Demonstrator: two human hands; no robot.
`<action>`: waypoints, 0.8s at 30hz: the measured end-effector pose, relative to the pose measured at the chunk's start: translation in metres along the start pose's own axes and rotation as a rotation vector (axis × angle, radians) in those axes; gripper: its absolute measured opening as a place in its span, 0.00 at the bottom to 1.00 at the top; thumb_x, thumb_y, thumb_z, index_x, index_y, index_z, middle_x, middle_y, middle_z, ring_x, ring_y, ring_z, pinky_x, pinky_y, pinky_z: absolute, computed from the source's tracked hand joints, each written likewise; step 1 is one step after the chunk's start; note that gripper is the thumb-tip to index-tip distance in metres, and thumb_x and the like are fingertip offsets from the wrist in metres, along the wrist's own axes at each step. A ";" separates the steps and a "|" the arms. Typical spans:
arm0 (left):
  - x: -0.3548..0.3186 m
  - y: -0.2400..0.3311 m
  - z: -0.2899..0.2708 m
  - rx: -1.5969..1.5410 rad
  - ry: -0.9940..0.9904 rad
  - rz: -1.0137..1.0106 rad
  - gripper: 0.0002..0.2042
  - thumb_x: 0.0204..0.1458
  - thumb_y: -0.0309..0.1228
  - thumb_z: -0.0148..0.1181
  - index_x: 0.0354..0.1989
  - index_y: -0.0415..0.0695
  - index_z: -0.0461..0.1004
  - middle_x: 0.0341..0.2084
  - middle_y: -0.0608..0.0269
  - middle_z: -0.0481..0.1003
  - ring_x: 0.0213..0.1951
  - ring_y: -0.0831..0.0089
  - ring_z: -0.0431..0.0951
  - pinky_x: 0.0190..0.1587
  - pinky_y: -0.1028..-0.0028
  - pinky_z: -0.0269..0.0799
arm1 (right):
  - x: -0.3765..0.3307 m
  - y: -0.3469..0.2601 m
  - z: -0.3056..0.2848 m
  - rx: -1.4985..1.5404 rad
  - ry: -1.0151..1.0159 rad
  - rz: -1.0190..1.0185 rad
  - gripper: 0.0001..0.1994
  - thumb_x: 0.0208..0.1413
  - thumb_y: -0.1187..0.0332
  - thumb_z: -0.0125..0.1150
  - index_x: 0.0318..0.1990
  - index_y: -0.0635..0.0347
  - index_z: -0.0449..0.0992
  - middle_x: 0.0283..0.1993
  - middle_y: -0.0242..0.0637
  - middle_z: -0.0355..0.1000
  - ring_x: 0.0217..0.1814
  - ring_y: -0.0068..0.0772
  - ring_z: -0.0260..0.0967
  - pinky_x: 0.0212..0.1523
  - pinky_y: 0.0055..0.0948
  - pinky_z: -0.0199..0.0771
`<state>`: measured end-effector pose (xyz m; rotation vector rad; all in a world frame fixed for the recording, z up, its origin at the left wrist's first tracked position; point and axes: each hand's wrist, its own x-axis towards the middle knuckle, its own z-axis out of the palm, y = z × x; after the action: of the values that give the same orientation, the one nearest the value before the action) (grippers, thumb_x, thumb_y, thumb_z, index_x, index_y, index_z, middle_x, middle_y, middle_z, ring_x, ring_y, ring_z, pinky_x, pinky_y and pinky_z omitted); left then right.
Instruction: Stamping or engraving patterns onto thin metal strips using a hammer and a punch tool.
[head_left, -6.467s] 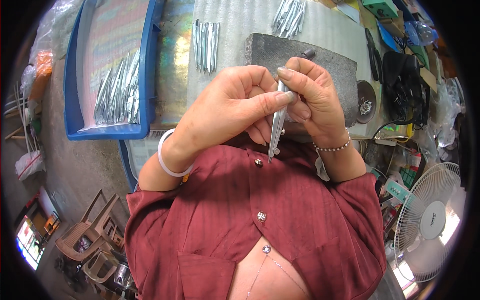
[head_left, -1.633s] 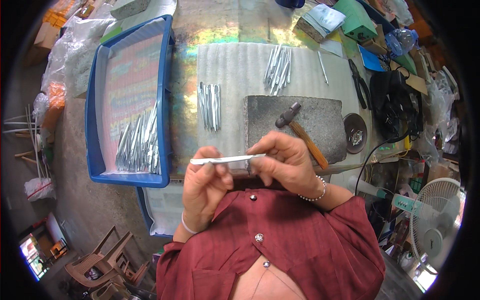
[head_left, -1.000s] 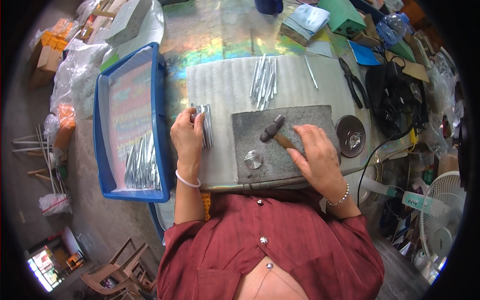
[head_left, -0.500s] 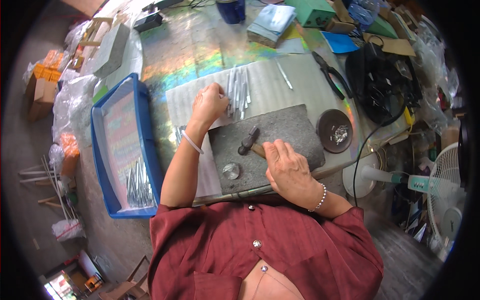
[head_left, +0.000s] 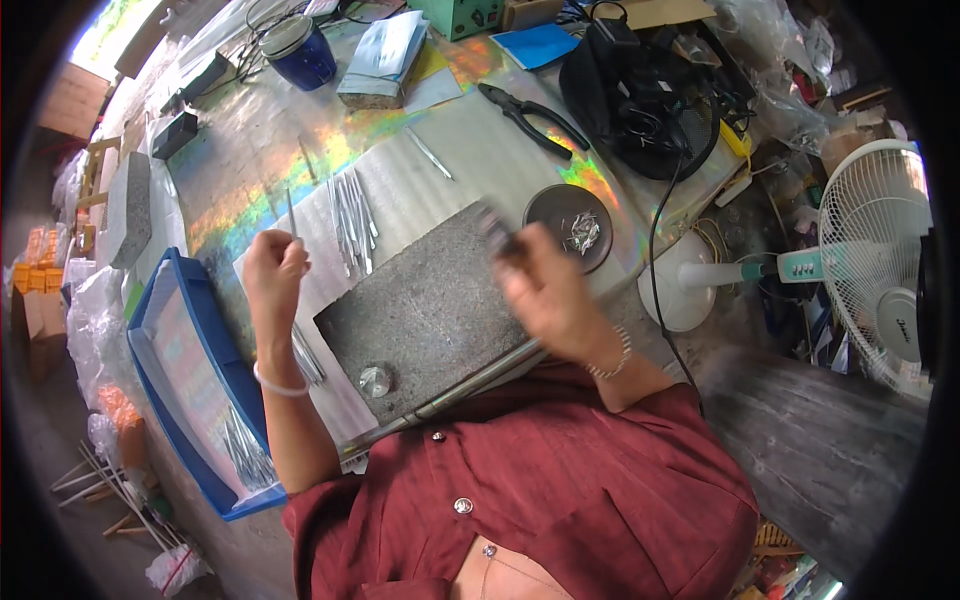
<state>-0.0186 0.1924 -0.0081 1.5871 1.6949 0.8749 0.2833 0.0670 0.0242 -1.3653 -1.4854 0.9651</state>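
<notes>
A thin metal stick (head_left: 291,210) is being pinched by the left hand (head_left: 273,280), at ten o'clock from the gray stone block (head_left: 425,305). Its far end, pointing near twelve o'clock, is being left bare. It is seeming light, stiff and a bit slippery, and not easily broken; a hold near its middle is being judged best. At one o'clock from the block, a hammer (head_left: 495,228) is being squeezed in the right hand's (head_left: 552,300) grip, but both are being blurred. The dark head is seeming heavy, so the handle is being judged the safer part to hold. At three o'clock, dark writing is being shown on the white fan (head_left: 897,328). Other labels are not being seen clearly enough.
</notes>
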 end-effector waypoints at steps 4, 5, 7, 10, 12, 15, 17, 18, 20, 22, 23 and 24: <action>-0.057 0.038 -0.026 -0.344 0.101 -0.040 0.04 0.54 0.25 0.55 0.32 0.36 0.71 0.24 0.66 0.71 0.26 0.81 0.71 0.31 0.83 0.68 | 0.014 0.029 -0.060 -0.097 0.319 0.048 0.06 0.52 0.74 0.55 0.36 0.65 0.71 0.23 0.31 0.68 0.24 0.17 0.64 0.24 0.24 0.64; -0.071 0.043 -0.032 -0.359 0.122 -0.063 0.04 0.54 0.25 0.56 0.32 0.37 0.71 0.24 0.67 0.70 0.26 0.82 0.70 0.31 0.83 0.67 | 0.016 0.037 -0.073 -0.104 0.315 0.054 0.06 0.52 0.74 0.55 0.36 0.65 0.71 0.23 0.31 0.68 0.24 0.17 0.64 0.24 0.24 0.64; -0.096 0.046 -0.046 -0.412 0.113 -0.089 0.03 0.53 0.24 0.56 0.32 0.37 0.70 0.23 0.68 0.69 0.26 0.82 0.69 0.30 0.84 0.65 | 0.018 0.048 -0.093 -0.311 0.311 0.248 0.05 0.51 0.77 0.57 0.36 0.65 0.72 0.29 0.29 0.70 0.30 0.16 0.66 0.32 0.18 0.66; -0.129 0.048 -0.059 -0.479 0.097 -0.111 0.03 0.53 0.23 0.56 0.32 0.38 0.69 0.23 0.70 0.68 0.25 0.84 0.68 0.29 0.85 0.62 | 0.015 0.072 -0.095 -0.187 0.245 0.234 0.06 0.50 0.74 0.59 0.36 0.66 0.74 0.27 0.28 0.71 0.29 0.16 0.66 0.31 0.19 0.67; -0.145 0.049 -0.063 -0.493 0.081 -0.110 0.02 0.52 0.22 0.56 0.32 0.38 0.69 0.23 0.71 0.67 0.25 0.84 0.67 0.28 0.86 0.60 | 0.016 0.078 -0.086 -0.341 0.198 0.246 0.08 0.49 0.73 0.60 0.37 0.66 0.74 0.26 0.32 0.72 0.29 0.19 0.68 0.31 0.21 0.68; -0.163 0.053 -0.062 -0.457 0.025 -0.037 0.04 0.50 0.18 0.57 0.33 0.38 0.69 0.26 0.70 0.67 0.25 0.85 0.65 0.28 0.86 0.59 | 0.021 0.071 -0.070 -0.654 0.147 0.149 0.13 0.45 0.67 0.61 0.37 0.67 0.74 0.28 0.46 0.74 0.29 0.38 0.73 0.32 0.33 0.70; -0.173 0.055 -0.056 -0.355 0.008 -0.045 0.07 0.48 0.14 0.57 0.33 0.37 0.69 0.28 0.69 0.67 0.27 0.86 0.65 0.28 0.87 0.58 | 0.026 0.070 -0.062 -0.718 0.092 0.222 0.12 0.44 0.66 0.60 0.30 0.69 0.71 0.30 0.52 0.72 0.36 0.54 0.70 0.37 0.42 0.69; -0.177 0.058 -0.053 -0.339 0.017 -0.074 0.08 0.47 0.12 0.58 0.33 0.36 0.69 0.28 0.67 0.67 0.28 0.86 0.65 0.28 0.87 0.59 | 0.027 0.070 -0.059 -0.802 0.086 0.182 0.12 0.44 0.66 0.60 0.31 0.68 0.71 0.33 0.52 0.72 0.38 0.54 0.70 0.39 0.44 0.69; -0.178 0.055 -0.047 -0.253 -0.007 -0.019 0.07 0.47 0.13 0.58 0.32 0.36 0.69 0.28 0.67 0.67 0.27 0.85 0.66 0.28 0.87 0.60 | 0.029 0.073 -0.056 -0.837 0.086 0.170 0.11 0.44 0.67 0.59 0.31 0.68 0.71 0.34 0.52 0.72 0.39 0.54 0.70 0.39 0.44 0.69; -0.179 0.054 -0.038 -0.167 -0.013 0.028 0.06 0.48 0.14 0.58 0.31 0.35 0.70 0.27 0.66 0.67 0.27 0.83 0.67 0.29 0.85 0.63 | 0.032 0.075 -0.055 -0.875 0.085 0.157 0.10 0.44 0.68 0.58 0.30 0.68 0.71 0.35 0.52 0.72 0.40 0.54 0.70 0.40 0.44 0.69; -0.178 0.053 -0.035 -0.171 -0.016 0.031 0.06 0.48 0.14 0.58 0.31 0.35 0.70 0.27 0.66 0.67 0.27 0.83 0.67 0.29 0.85 0.63 | 0.035 0.075 -0.055 -0.896 0.027 0.180 0.10 0.44 0.70 0.58 0.30 0.68 0.71 0.34 0.53 0.72 0.39 0.54 0.70 0.40 0.44 0.69; -0.177 0.052 -0.032 -0.109 -0.029 0.074 0.06 0.47 0.14 0.58 0.31 0.36 0.70 0.26 0.65 0.67 0.27 0.83 0.67 0.28 0.85 0.63 | 0.037 0.074 -0.055 -0.917 -0.030 0.206 0.09 0.43 0.71 0.57 0.30 0.68 0.70 0.34 0.54 0.72 0.39 0.54 0.70 0.40 0.45 0.69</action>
<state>-0.0054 0.0167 0.0559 1.5898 1.5497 0.9601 0.3588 0.1098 -0.0249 -2.1763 -1.9386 0.3949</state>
